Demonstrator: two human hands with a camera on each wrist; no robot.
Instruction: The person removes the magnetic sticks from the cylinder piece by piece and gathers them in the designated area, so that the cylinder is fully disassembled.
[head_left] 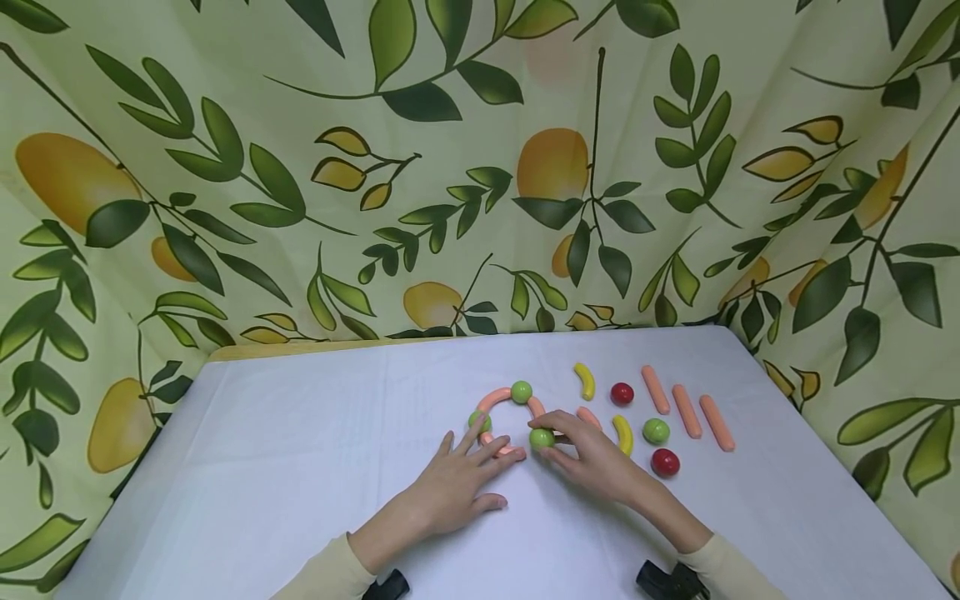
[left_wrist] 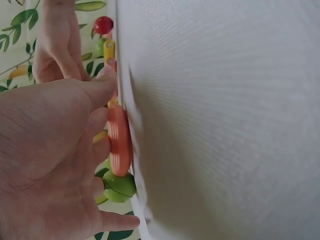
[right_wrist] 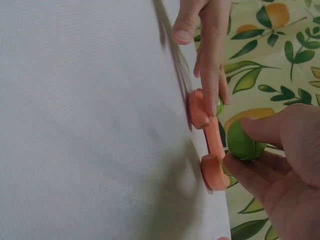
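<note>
On the white tabletop lies a partial ring of curved salmon-pink pieces (head_left: 492,398) and green balls (head_left: 521,392). My left hand (head_left: 455,493) spreads its straight fingers over the ring's lower left, touching the lower curved piece (left_wrist: 119,140). Beside that hand's fingers sits another green ball (left_wrist: 120,186). My right hand (head_left: 592,456) pinches a green ball (right_wrist: 243,140) between thumb and fingers, at the ring's lower right. In the right wrist view, the held ball overlaps the ring's pieces (right_wrist: 215,172).
To the right lie yellow curved pieces (head_left: 584,381), red balls (head_left: 665,462), a loose green ball (head_left: 656,431) and straight salmon-pink sticks (head_left: 686,411). Another salmon-pink piece (head_left: 588,417) lies just beyond my right hand. Leaf-patterned cloth (head_left: 465,192) hangs behind the table and at both sides.
</note>
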